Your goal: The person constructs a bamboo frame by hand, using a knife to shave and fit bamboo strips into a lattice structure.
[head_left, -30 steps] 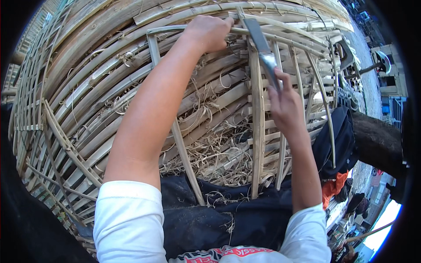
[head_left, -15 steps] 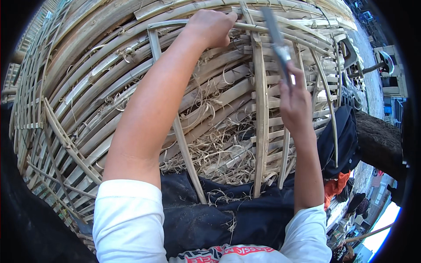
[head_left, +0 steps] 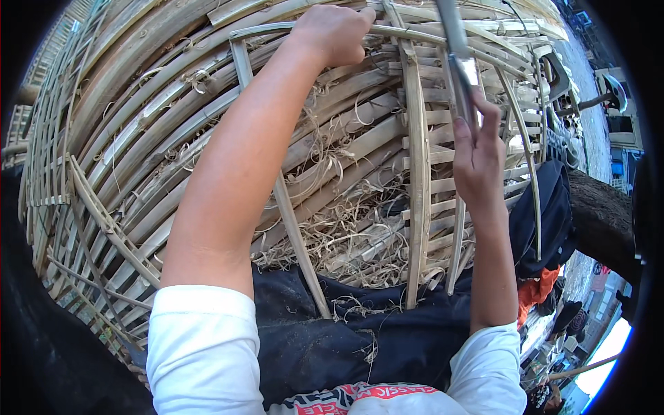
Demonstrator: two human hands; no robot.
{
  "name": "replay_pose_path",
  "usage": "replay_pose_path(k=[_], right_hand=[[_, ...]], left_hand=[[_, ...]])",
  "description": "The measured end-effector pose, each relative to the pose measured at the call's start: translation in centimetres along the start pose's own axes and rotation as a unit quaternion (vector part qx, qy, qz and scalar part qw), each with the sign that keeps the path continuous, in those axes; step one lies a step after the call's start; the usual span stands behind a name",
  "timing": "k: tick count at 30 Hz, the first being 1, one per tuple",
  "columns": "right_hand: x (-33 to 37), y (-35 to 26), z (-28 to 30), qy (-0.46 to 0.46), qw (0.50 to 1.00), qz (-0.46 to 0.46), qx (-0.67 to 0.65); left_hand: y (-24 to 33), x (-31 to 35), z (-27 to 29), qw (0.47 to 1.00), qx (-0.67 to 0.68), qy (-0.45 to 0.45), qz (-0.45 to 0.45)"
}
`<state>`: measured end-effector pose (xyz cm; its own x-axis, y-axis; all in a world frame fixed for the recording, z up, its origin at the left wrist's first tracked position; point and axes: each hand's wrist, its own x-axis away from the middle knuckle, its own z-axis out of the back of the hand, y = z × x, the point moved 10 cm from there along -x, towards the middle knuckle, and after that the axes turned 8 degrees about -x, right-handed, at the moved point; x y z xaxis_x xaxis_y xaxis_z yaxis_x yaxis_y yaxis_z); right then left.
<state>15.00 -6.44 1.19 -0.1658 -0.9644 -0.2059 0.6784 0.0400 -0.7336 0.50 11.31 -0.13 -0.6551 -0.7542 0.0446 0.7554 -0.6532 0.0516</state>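
Note:
Near the top, my left hand [head_left: 333, 36] is closed around a long curved bamboo strip [head_left: 429, 38], gripping it beside an upright slat. My right hand [head_left: 478, 162] is wrapped round the handle of a knife [head_left: 453, 31], whose blade points up and crosses in front of the strip's right part. The blade's tip runs out at the upper edge. Several slats run down from the strip toward me, among them a thick upright slat [head_left: 418, 173] between my arms and a thinner slat [head_left: 294, 235] beside my left forearm.
Stacked bamboo lengths [head_left: 149, 111] fill the left and back. Curled shavings [head_left: 346, 228] lie among them. Dark cloth [head_left: 332, 360] covers my lap. A woven bamboo lattice [head_left: 45, 159] stands far left; a thick dark log [head_left: 600, 214] lies at right, near orange cloth [head_left: 536, 297].
My right hand has shifted slightly right, and the knife with it; its blade now reaches the picture's upper edge. My left hand keeps its grip, slightly higher in view.

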Motion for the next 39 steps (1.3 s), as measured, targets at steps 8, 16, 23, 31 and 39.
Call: replay_pose_path(k=[8,16,23,31,39], right_hand=[[0.4,-0.1,-0.6,0.003,0.999,0.029,0.018],[-0.4,0.9,-2.7,-0.051,0.990,0.056,0.121],[-0.1,0.7,-2.3,-0.049,0.996,0.024,0.076],[-0.6,1.2,-2.1,-0.063,0.994,-0.025,0.081],[1.2,0.8,-0.3,-0.057,0.993,-0.062,0.085]], left_hand=[[0.2,0.1,-0.1,0.998,-0.011,0.043,-0.039],[0.3,0.1,0.0,0.998,-0.031,0.043,-0.032],[0.3,-0.2,0.2,0.996,-0.035,0.072,-0.036],[-0.3,0.5,0.5,0.997,-0.019,0.069,-0.024],[0.6,0.4,-0.7,0.999,-0.022,0.044,-0.016]])
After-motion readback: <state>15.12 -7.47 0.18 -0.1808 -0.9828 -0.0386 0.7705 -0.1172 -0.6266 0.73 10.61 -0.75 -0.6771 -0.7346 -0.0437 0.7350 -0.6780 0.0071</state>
